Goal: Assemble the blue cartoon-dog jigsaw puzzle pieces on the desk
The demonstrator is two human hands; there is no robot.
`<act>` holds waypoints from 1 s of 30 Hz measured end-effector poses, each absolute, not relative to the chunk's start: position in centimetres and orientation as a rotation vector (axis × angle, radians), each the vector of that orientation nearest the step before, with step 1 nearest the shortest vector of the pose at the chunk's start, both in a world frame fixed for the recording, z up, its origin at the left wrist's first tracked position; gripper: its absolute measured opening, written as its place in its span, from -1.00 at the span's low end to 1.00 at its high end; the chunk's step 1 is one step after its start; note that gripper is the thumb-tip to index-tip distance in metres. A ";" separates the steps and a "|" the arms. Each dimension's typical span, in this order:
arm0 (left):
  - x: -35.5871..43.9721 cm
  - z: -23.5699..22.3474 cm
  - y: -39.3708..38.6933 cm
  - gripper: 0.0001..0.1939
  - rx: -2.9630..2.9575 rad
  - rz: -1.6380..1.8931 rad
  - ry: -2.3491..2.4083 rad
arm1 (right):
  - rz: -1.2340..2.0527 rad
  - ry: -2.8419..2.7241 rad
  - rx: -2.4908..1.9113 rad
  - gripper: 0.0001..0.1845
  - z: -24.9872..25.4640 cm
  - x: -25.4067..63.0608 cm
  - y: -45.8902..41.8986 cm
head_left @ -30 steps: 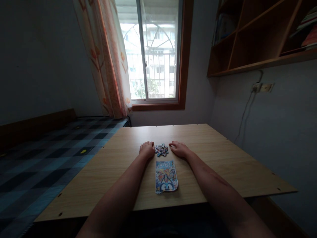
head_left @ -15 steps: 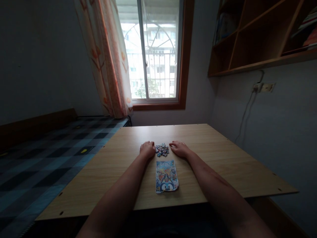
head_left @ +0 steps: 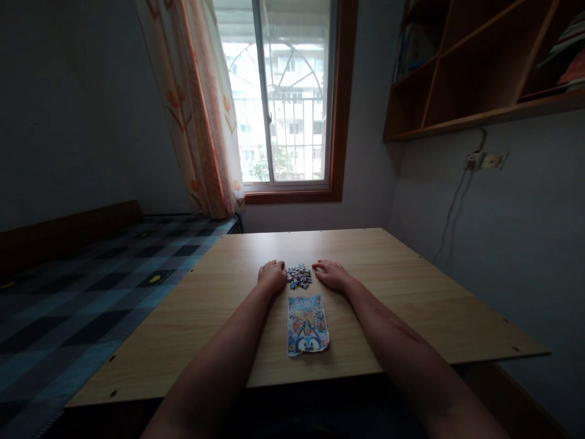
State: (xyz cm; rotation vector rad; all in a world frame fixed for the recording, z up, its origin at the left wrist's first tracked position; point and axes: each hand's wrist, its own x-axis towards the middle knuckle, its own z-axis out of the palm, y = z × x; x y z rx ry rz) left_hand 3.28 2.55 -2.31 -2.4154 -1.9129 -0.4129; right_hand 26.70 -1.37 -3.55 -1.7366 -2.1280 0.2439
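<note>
A small heap of multicoloured jigsaw puzzle pieces lies on the wooden table. My left hand rests on the tabletop at the heap's left edge, its fingers stretched forward and holding nothing. On the other side, a small gap from the pieces, my right hand lies with its fingers apart, pointing toward the heap. Closer to me, between my forearms, is a colourful picture sheet with a blue-and-white cartoon face and torn-looking edges.
To the left stands a bed with a dark checked cover. Beyond the table are a window and a flowered curtain. A wooden shelf hangs on the right wall above a socket with a cord.
</note>
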 end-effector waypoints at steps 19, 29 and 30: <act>3.3 -2.3 2.5 -0.65 -2.414 -0.410 -1.920 | 0.243 -2.132 -1.737 -0.52 -3.6 26.7 -1.4; 3.3 -2.2 2.3 -0.68 -2.418 -0.423 -1.903 | 0.235 -2.129 -1.734 -0.53 -3.5 26.7 -1.5; 3.3 -2.2 2.3 -0.68 -2.417 -0.427 -1.904 | 0.235 -2.127 -1.735 -0.53 -3.5 26.7 -1.5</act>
